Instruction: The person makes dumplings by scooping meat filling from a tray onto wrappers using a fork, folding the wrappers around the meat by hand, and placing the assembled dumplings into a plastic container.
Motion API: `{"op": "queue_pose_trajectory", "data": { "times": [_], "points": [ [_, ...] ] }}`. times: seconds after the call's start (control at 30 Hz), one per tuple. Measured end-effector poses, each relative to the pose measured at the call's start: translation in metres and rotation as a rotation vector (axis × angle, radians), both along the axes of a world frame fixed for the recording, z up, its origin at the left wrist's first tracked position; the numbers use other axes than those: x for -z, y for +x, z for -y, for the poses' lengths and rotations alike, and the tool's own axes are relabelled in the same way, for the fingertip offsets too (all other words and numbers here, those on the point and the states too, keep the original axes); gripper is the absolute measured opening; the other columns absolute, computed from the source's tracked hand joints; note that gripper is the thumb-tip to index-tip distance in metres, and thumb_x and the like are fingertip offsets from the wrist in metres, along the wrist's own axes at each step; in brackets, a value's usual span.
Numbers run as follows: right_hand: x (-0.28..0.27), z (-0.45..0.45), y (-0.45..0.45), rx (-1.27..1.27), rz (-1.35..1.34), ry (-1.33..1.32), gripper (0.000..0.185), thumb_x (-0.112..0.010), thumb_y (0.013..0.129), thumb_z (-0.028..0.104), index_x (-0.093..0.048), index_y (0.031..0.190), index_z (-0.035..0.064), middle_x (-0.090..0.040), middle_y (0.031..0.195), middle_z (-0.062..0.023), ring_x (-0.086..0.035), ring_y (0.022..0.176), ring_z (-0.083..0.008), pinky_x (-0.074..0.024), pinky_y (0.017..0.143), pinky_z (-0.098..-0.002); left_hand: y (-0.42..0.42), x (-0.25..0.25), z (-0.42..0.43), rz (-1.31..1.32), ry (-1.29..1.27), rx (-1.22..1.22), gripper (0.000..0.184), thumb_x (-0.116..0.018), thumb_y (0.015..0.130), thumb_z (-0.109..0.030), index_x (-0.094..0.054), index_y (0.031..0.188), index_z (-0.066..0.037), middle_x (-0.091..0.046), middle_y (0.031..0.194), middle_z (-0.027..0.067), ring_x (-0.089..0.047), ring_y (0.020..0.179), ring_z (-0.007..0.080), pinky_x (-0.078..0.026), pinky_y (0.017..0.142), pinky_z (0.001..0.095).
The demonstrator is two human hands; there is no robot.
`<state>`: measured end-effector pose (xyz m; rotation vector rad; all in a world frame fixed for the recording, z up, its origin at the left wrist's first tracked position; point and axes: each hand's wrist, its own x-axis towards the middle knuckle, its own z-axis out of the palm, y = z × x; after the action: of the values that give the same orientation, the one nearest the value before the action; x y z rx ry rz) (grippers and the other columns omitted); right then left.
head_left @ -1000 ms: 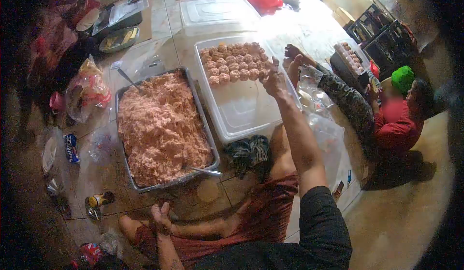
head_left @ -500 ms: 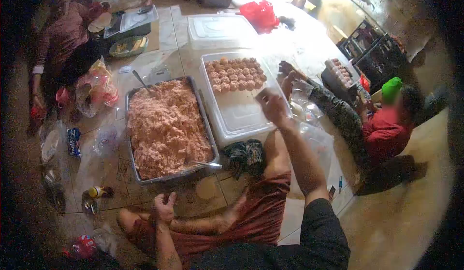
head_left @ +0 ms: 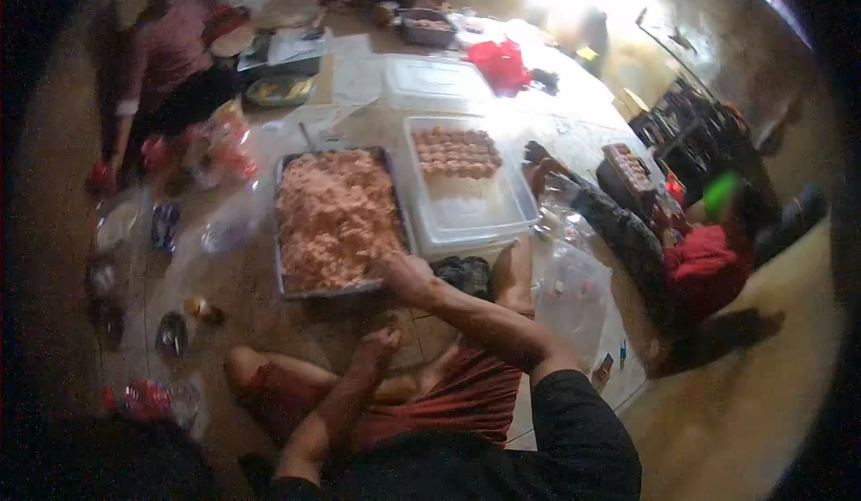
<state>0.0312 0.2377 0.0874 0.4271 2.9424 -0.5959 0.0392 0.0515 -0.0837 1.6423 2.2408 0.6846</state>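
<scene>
A dark rectangular tray (head_left: 280, 268) holds a large heap of pinkish minced meat (head_left: 332, 209). My right hand (head_left: 408, 277) is at the tray's near right corner, its fingers closed where a metal spoon's handle lay; the hand covers the spoon. My left hand (head_left: 381, 339) is curled closed above my crossed legs, just short of the tray; whatever is inside it is hidden. To the right of the tray, a clear plastic container (head_left: 466, 223) carries rows of meatballs (head_left: 456, 153) in its far half. A second spoon (head_left: 307, 138) stands in the meat's far edge.
A lidded plastic box (head_left: 435, 79) and a red plastic bag (head_left: 499, 66) are farther back. One person (head_left: 708, 263) sits at right beside a container of meatballs (head_left: 630, 167); another (head_left: 166, 52) is at left. Plastic bags and a dark cloth (head_left: 462, 274) lie nearby.
My right hand has swung from above the meatball container down to the meat tray's near right corner. My left hand has moved right and closed more. The view has shifted.
</scene>
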Motion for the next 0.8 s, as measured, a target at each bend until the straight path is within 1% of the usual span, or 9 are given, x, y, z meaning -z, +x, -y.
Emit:
{"op": "queue_pose_trajectory", "data": {
  "times": [0.13,0.2,0.3,0.33,0.4,0.43,0.5,0.57,0.8],
  "points": [
    [0.009,-0.004,-0.006,-0.163,-0.214,0.083,0.03,-0.061,0.095,0.019,-0.056,0.122,0.0082,-0.056,0.121,-0.0181,-0.058,0.112,-0.0336,-0.0466,0.092,-0.0491,-0.003,0.102,-0.006,0.424,0.241,-0.096,0.029,-0.051,0.105,-0.029,-0.062,0.112,-0.003,-0.065,0.1,0.0155,-0.063,0.093,0.0302,-0.048,0.09,0.0432],
    [0.017,-0.012,-0.007,-0.163,-0.191,0.073,0.035,-0.059,0.096,0.019,-0.051,0.128,0.0096,-0.051,0.125,-0.0178,-0.055,0.114,-0.0333,-0.0428,0.094,-0.0506,0.005,0.093,-0.007,0.619,0.424,-0.171,0.03,-0.049,0.106,-0.031,-0.061,0.11,-0.004,-0.063,0.101,0.0121,-0.061,0.095,0.026,-0.046,0.096,0.0435],
    [-0.023,-0.019,-0.01,0.163,0.388,-0.376,0.07,-0.058,0.099,0.025,-0.025,0.16,0.0161,-0.024,0.164,-0.0194,-0.034,0.146,-0.0317,-0.0227,0.121,-0.0583,-0.01,0.041,-0.008,0.012,-0.304,-0.082,0.026,-0.052,0.105,-0.031,-0.058,0.108,-0.007,-0.059,0.105,0.0074,-0.057,0.102,0.0219,-0.04,0.103,0.0471],
    [-0.035,-0.017,-0.003,0.074,0.231,-0.019,0.041,-0.06,0.095,0.017,-0.044,0.131,0.0101,-0.047,0.13,-0.0193,-0.052,0.117,-0.0343,-0.0387,0.097,-0.0538,-0.016,0.047,-0.007,0.308,-0.155,-0.066,0.022,-0.055,0.103,-0.028,-0.057,0.109,-0.008,-0.059,0.104,0.0092,-0.057,0.102,0.0229,-0.038,0.103,0.0486],
    [-0.036,-0.023,-0.003,-0.025,0.073,0.329,0.013,-0.062,0.09,0.009,-0.062,0.102,0.004,-0.07,0.096,-0.0193,-0.07,0.087,-0.037,-0.0548,0.073,-0.0493,-0.012,0.056,-0.005,0.608,0.002,-0.054,0.019,-0.057,0.101,-0.025,-0.056,0.11,-0.008,-0.058,0.104,0.011,-0.057,0.102,0.0239,-0.037,0.104,0.0502],
    [-0.049,-0.016,-0.013,-0.19,-0.252,0.431,0.018,-0.062,0.089,0.008,-0.061,0.106,0.0047,-0.069,0.1,-0.0187,-0.069,0.092,-0.0362,-0.0522,0.08,-0.0494,-0.005,0.048,-0.005,0.442,0.132,-0.101,0.022,-0.06,0.099,-0.023,-0.056,0.112,-0.006,-0.06,0.102,0.0139,-0.058,0.095,0.026,-0.041,0.098,0.0497],
    [-0.094,0.017,-0.034,-0.206,-0.19,0.411,0.026,-0.063,0.087,0.007,-0.061,0.113,0.0064,-0.065,0.108,-0.0157,-0.063,0.11,-0.0324,-0.0419,0.099,-0.0479,-0.003,0.034,-0.006,0.271,0.26,-0.14,0.025,-0.062,0.097,-0.022,-0.056,0.114,-0.005,-0.062,0.1,0.0168,-0.06,0.088,0.0281,-0.045,0.092,0.0492],
    [-0.032,-0.002,-0.062,-0.273,-0.467,0.555,0.026,-0.062,0.087,0.007,-0.061,0.113,0.0061,-0.064,0.109,-0.0143,-0.061,0.111,-0.0312,-0.0417,0.099,-0.0471,-0.012,0.021,-0.012,0.359,0.625,-0.031,0.033,-0.065,0.094,-0.025,-0.058,0.118,-0.002,-0.064,0.098,0.0219,-0.061,0.076,0.0328,-0.05,0.075,0.0488],
    [-0.027,0.018,-0.063,-0.755,-0.419,0.617,0.031,-0.069,0.08,0.015,-0.062,0.11,0.0104,-0.06,0.104,-0.0056,-0.058,0.109,-0.0239,-0.0401,0.095,-0.0416,-0.002,0.013,-0.011,0.495,0.365,-0.141,0.033,-0.071,0.09,-0.025,-0.064,0.113,-0.003,-0.066,0.095,0.0208,-0.061,0.075,0.033,-0.052,0.067,0.0461]
  ]
}}
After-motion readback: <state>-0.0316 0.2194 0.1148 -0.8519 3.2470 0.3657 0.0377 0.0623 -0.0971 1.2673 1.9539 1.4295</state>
